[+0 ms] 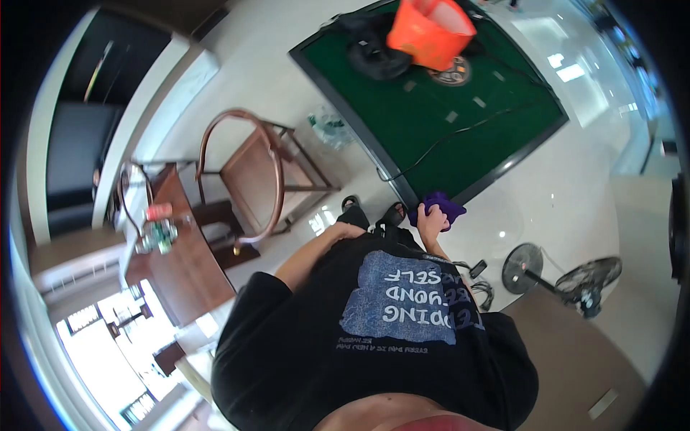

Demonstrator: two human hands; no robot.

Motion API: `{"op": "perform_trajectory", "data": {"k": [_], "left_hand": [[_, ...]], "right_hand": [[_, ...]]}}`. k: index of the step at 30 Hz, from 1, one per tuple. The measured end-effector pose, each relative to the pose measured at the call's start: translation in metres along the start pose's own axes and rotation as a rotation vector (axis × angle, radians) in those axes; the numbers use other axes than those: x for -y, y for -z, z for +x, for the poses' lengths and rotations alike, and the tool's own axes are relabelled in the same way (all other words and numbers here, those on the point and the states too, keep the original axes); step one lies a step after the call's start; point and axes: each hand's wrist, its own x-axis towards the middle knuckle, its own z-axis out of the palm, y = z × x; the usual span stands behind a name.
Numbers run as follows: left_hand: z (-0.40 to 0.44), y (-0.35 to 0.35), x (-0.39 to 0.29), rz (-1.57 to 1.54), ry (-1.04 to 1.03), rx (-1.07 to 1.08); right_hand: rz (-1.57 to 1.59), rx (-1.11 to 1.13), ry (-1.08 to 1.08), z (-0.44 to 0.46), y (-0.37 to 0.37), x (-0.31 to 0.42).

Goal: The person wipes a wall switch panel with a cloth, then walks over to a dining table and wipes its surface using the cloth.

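Observation:
At the near corner of the green-topped table, my right hand (435,218) is closed on a bunched purple cloth (452,209), which lies against the table's dark edge. My left hand (348,230) is at my waist beside the hem of my black shirt, and its fingers are hidden. The green table (424,136) stands beyond my feet. On its far part are a bright orange bag (431,32) and a black item (377,57), with a thin black cable (449,135) running across the green surface.
A wooden armchair (251,169) stands to the left of the table, with a clear plastic bag (330,128) on the floor between them. Farther left is a brown wooden table (176,269) with small items. A black fan (523,268) and coiled cables (484,293) are at the right.

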Motion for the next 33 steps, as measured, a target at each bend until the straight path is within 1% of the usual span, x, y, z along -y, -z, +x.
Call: {"op": "perform_trajectory", "data": {"k": [1, 2, 3, 4, 5, 7, 8, 9, 10, 11, 12, 13, 14, 15, 17, 19, 21, 23, 25, 28, 29, 30, 31, 33], "left_hand": [[-0.022, 0.000, -0.017, -0.037, 0.061, -0.017], [0.001, -0.007, -0.004, -0.030, -0.058, -0.009], [0.021, -0.004, 0.017, -0.007, -0.192, -0.007], [0.052, -0.004, 0.038, -0.151, -0.131, 0.077], [0.050, -0.006, 0.046, -0.169, -0.142, 0.064], [0.043, -0.013, 0.066, 0.177, -0.446, -0.116], [0.023, -0.030, 0.062, 0.156, -0.451, -0.136], [-0.016, -0.053, 0.048, 0.035, -0.752, -0.368], [-0.042, -0.070, 0.039, -0.086, -1.040, -0.610], [-0.023, -0.069, 0.058, -0.095, -1.038, -0.640], [0.016, -0.062, 0.094, -0.046, -0.864, -0.509], [0.034, -0.062, 0.121, -0.003, -0.690, -0.370], [0.012, -0.076, 0.122, 0.107, -0.830, -0.595], [0.020, -0.084, 0.136, 0.111, -0.837, -0.622], [0.055, -0.095, 0.154, 0.192, -0.449, -0.910], [0.039, -0.116, 0.148, 0.081, -0.176, -0.910], [0.017, -0.130, 0.144, 0.101, -0.118, -0.896], [0.014, -0.152, 0.144, -0.037, -0.010, -0.944], [0.042, -0.163, 0.171, -0.044, 0.013, -0.992], [0.031, -0.195, 0.167, -0.146, 0.132, -1.211], [0.118, -0.172, 0.224, -0.072, -0.021, -1.112], [0.072, -0.194, 0.198, -0.297, 0.059, -1.270], [0.047, -0.205, 0.182, -0.317, 0.178, -1.360], [0.029, -0.205, 0.193, -0.531, 0.039, -1.296]], "right_hand": [[0.001, -0.047, -0.001, 0.004, -0.006, 0.005], [0.009, -0.087, -0.008, 0.003, -0.002, -0.007], [-0.007, -0.075, 0.020, 0.004, -0.003, -0.009], [-0.033, -0.134, 0.063, 0.006, -0.006, -0.011], [-0.053, -0.194, 0.102, 0.006, -0.009, -0.014], [-0.082, -0.165, 0.111, 0.005, -0.004, -0.019], [-0.070, -0.241, 0.054, 0.003, 0.003, -0.015], [-0.055, -0.320, -0.001, 0.002, 0.005, -0.008], [-0.010, -0.336, -0.091, 0.005, 0.003, -0.009], [0.000, -0.323, -0.066, 0.012, -0.005, -0.015], [0.007, -0.319, -0.104, 0.021, -0.018, -0.023], [0.009, -0.318, -0.148, 0.021, -0.026, -0.029], [0.021, -0.313, -0.081, 0.021, -0.027, -0.028], [-0.008, -0.334, -0.091, 0.021, -0.030, -0.028], [0.023, -0.259, -0.164, 0.031, -0.017, -0.032], [-0.014, -0.175, -0.174, 0.035, -0.007, -0.037], [-0.096, -0.114, -0.083, 0.042, 0.000, -0.045], [-0.062, -0.161, -0.137, 0.044, 0.001, -0.052], [0.037, -0.197, -0.065, 0.031, 0.001, -0.058], [-0.003, -0.173, -0.002, -0.004, 0.003, -0.044], [-0.016, -0.139, 0.011, -0.027, 0.005, -0.029], [0.031, -0.077, 0.097, -0.043, 0.000, -0.030], [0.077, -0.024, 0.188, -0.052, -0.008, -0.033], [-0.030, 0.056, 0.336, -0.081, -0.020, -0.022]]}}
